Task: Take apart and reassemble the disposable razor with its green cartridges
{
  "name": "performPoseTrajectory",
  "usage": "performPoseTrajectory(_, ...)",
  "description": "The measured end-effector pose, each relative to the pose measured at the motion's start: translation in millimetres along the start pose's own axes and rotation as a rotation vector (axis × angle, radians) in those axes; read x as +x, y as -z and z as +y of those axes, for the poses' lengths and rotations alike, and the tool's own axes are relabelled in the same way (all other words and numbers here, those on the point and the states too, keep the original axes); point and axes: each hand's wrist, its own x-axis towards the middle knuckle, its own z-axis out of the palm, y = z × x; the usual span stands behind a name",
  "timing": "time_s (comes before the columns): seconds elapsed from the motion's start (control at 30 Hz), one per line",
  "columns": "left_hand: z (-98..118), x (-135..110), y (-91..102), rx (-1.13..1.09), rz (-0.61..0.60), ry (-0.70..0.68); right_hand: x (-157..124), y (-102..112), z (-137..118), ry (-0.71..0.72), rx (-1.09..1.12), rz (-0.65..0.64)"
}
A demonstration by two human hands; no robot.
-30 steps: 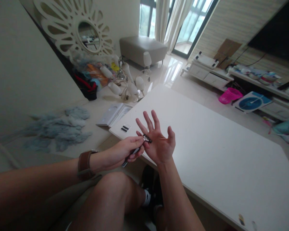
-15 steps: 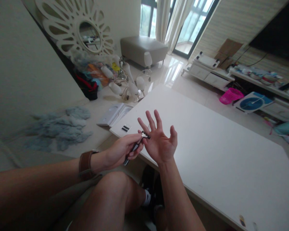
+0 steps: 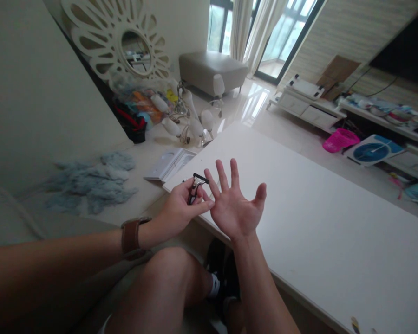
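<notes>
Pinched in the left hand point(image 3: 179, 211), a slim black tool point(image 3: 194, 188) (crossbar head up) stands beside the splayed right hand point(image 3: 235, 211).

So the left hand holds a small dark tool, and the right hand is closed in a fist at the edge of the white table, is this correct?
Not quite. The right hand is not a fist: the head view shows it open, palm up, fingers spread. The rest holds: the left hand holds the small dark tool at the edge of the white table.
</notes>
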Motion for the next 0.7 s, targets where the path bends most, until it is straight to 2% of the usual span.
performPoseTrajectory(0.23,1.8,3.6,-2.1,0.014,0.063,0.005,-2.0,0.7,3.3,-0.072,0.044,-0.075)
performPoseTrajectory(0.37,-0.3,4.0,-1.4,0.001,0.043,0.018,-2.3,1.4,3.8,-0.077,0.026,-0.069)
performPoseTrajectory(0.5,-0.2,2.9,-1.5,-0.109,0.026,0.066,-0.9,0.3,3.7,-0.06,-0.012,-0.043)
performPoseTrajectory(0.7,-2.1,0.9,-1.6,-0.271,-0.085,0.153,3.5,7.3,6.3,-0.026,-0.101,0.002)
